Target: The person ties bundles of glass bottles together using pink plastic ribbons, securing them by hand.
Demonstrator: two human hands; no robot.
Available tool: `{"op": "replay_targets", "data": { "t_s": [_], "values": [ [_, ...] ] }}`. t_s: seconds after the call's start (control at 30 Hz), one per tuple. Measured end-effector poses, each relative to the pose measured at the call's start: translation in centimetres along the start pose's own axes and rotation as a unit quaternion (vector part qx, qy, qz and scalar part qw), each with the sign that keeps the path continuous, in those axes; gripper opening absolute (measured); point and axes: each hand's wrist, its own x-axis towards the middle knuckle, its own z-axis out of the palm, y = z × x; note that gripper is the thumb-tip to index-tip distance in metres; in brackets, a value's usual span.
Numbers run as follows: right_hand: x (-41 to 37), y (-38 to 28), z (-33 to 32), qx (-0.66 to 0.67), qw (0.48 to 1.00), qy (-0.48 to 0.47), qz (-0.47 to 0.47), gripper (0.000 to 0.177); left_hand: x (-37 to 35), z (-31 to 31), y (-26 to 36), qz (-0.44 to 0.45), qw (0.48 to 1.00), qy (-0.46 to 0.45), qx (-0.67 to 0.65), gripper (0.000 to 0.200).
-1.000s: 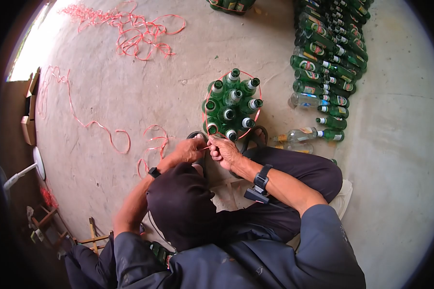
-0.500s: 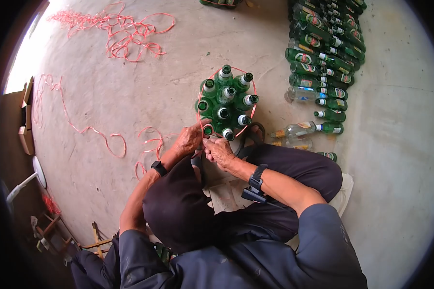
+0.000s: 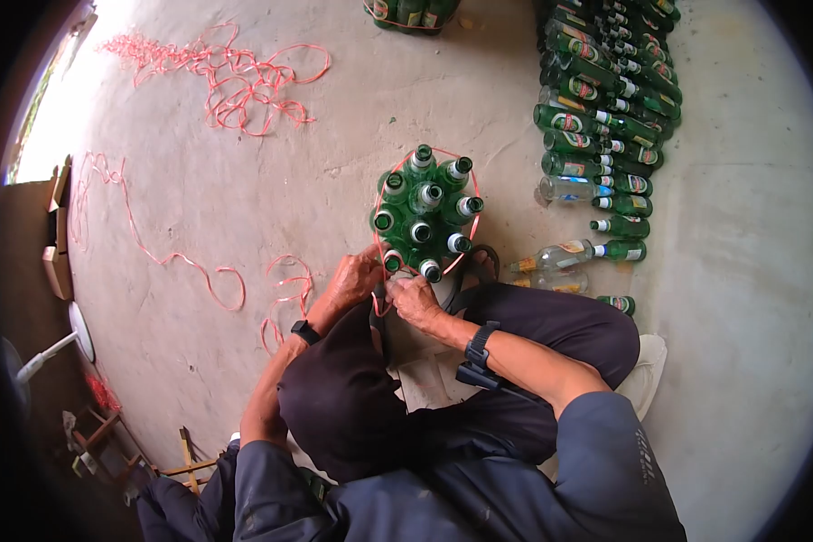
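A cluster of upright green glass bottles (image 3: 427,195) stands on the floor in front of my legs. Around it, at the height of the necks, runs a pink plastic string (image 3: 480,185). My left hand (image 3: 357,275) is closed at the near-left side of the cluster, its fingertips on the string beside the nearest bottle. Just to its right, my right hand (image 3: 415,300) is pinched on the string in front of the bottles. A short bit of string hangs below between both hands. The fingers partly hide the string there.
Rows of lying bottles (image 3: 596,140) stretch along the right, with two clear bottles (image 3: 556,256) nearer me. Another bottle bundle (image 3: 411,16) stands at the top edge. Tangled pink string (image 3: 244,86) lies at upper left. A white fan (image 3: 81,331) stands at far left.
The view has shifted, so the bottles and floor sit lower in it. Both hands stay at the near side of the cluster, and a string loop now shows beneath them.
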Motion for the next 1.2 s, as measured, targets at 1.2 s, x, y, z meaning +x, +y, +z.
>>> {"op": "replay_targets", "data": {
  "t_s": [1.2],
  "values": [
    [0.4,0.2,-0.3,0.208,0.968,-0.044,0.130,0.028,-19.2,-9.2,28.5,0.040,0.986,-0.064,-0.148,0.014]
  ]
}}
